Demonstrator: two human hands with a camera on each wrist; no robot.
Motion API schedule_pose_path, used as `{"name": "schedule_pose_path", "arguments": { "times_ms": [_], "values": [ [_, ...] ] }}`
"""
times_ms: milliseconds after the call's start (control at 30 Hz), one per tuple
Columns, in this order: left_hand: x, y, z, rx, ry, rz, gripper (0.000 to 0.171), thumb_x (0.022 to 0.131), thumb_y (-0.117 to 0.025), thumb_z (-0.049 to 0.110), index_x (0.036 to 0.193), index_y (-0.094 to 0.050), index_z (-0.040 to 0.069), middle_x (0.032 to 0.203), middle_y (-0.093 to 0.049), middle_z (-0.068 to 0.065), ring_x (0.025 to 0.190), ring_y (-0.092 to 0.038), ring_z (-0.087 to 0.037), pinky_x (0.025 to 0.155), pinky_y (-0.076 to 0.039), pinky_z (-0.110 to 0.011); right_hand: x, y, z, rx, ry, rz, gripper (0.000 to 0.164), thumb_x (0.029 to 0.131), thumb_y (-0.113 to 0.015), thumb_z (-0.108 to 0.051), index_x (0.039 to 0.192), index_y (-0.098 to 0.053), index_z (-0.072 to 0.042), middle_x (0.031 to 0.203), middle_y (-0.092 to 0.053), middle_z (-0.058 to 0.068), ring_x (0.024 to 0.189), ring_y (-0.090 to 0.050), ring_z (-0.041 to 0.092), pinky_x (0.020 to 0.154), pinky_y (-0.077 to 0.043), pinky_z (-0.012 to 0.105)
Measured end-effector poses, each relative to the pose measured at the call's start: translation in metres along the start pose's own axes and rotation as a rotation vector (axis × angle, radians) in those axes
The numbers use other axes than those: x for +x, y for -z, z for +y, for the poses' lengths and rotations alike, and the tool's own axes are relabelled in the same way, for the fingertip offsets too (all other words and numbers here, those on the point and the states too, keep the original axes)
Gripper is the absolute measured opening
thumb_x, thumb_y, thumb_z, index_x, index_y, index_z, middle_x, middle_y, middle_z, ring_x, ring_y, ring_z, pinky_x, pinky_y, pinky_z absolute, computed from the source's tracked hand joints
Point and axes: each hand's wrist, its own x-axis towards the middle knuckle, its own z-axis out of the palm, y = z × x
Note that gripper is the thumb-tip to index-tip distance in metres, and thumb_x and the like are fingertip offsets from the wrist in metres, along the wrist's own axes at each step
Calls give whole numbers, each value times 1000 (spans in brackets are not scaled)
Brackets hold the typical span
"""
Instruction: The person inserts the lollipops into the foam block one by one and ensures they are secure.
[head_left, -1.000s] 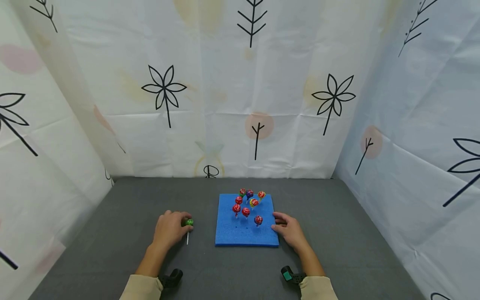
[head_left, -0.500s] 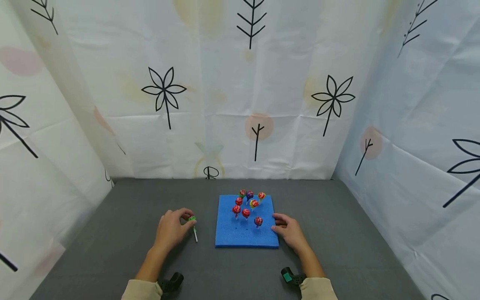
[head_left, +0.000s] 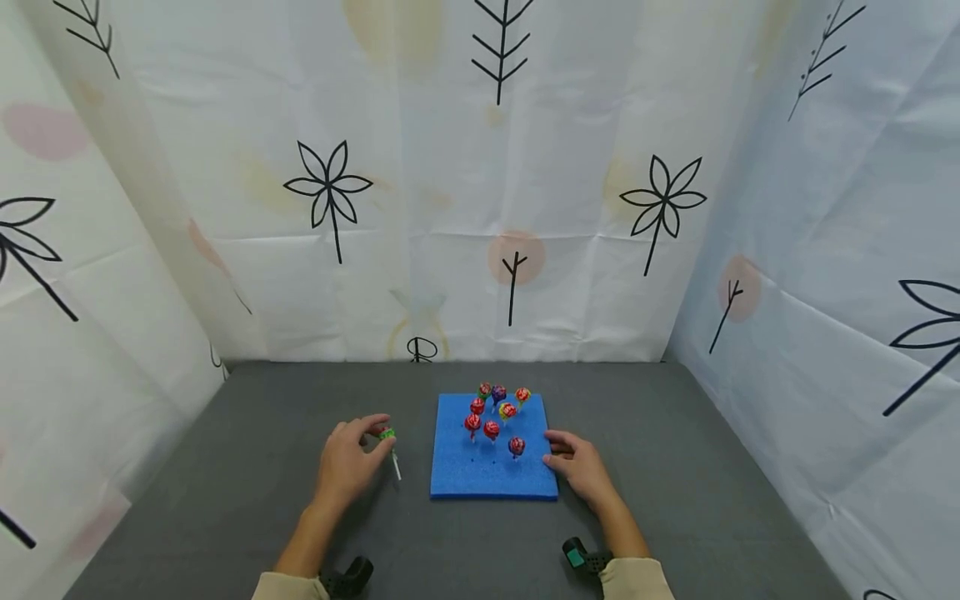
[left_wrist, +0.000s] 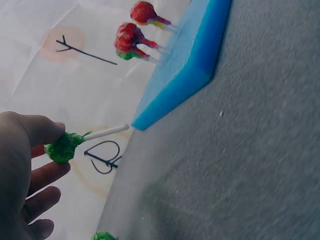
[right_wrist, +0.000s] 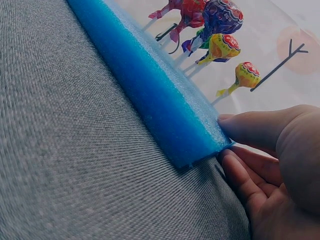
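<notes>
My left hand (head_left: pixel 348 458) pinches a green-wrapped lollipop (left_wrist: pixel 62 148) by its head, between thumb and fingers. The white stick (left_wrist: pixel 106 132) points out toward the blue foam board (head_left: pixel 491 479), and in the head view it slants down to the right, a short way left of the board. At the board's right edge, my right hand (head_left: pixel 581 471) holds on with the thumb on top and the fingers against the side. Several wrapped lollipops, among them a purple one (head_left: pixel 498 392) and a yellow-and-red one (head_left: pixel 507 411), stand with their sticks in the board.
A grey cloth-covered table (head_left: pixel 675 467) lies beneath everything, with a patterned white curtain (head_left: pixel 420 275) behind and at both sides. Small dark holes (head_left: pixel 483 462) mark the board's front half. Another green-wrapped thing (left_wrist: pixel 103 236) peeks in at the bottom of the left wrist view.
My left hand has shifted right, closer to the board, and the lollipop's stick has swung from near vertical to slanting right. The right hand and the board stay put.
</notes>
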Motion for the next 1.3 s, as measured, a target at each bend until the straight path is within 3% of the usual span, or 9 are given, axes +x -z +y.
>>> {"name": "schedule_pose_path", "arguments": {
  "times_ms": [233, 533, 867, 1133, 1300],
  "values": [
    [-6, -3, 9, -37, -53, 73, 23, 80, -80, 15, 102, -73, 13, 90, -66, 0, 78, -53, -18, 67, -44, -38, -1, 1, 0, 2, 20, -2, 37, 89, -69, -3, 125, -61, 2, 117, -63, 16, 105, -60, 30, 89, -49, 46],
    [-13, -7, 14, -46, -16, 83, 23, 78, -82, 13, 98, -70, 13, 89, -65, 1, 78, -51, -15, 68, -44, -36, 0, 1, 0, 4, 28, 1, 37, 89, -69, -3, 124, -61, 2, 116, -63, 15, 105, -60, 30, 89, -49, 46],
    [-19, -14, 28, -105, -130, 126, 27, 74, -85, 9, 95, -70, 15, 88, -64, 6, 76, -52, -12, 64, -46, -32, 0, -1, 1, -1, 0, 0, 37, 89, -68, -3, 125, -62, 0, 118, -63, 14, 105, -60, 29, 90, -49, 46],
    [-20, -21, 42, -92, -150, 100, 28, 74, -85, 11, 97, -70, 14, 89, -65, 5, 79, -51, -12, 67, -47, -33, 1, -2, 2, 6, 10, 2, 36, 89, -68, -2, 124, -62, 0, 117, -63, 13, 106, -60, 29, 90, -49, 46],
    [-21, -28, 47, -126, -189, 137, 31, 72, -87, 9, 97, -69, 14, 89, -66, 5, 76, -50, -12, 65, -45, -30, 2, -1, 3, 17, 4, 10, 36, 89, -68, -2, 124, -62, -1, 117, -64, 13, 105, -60, 28, 90, -49, 46]
  ]
}}
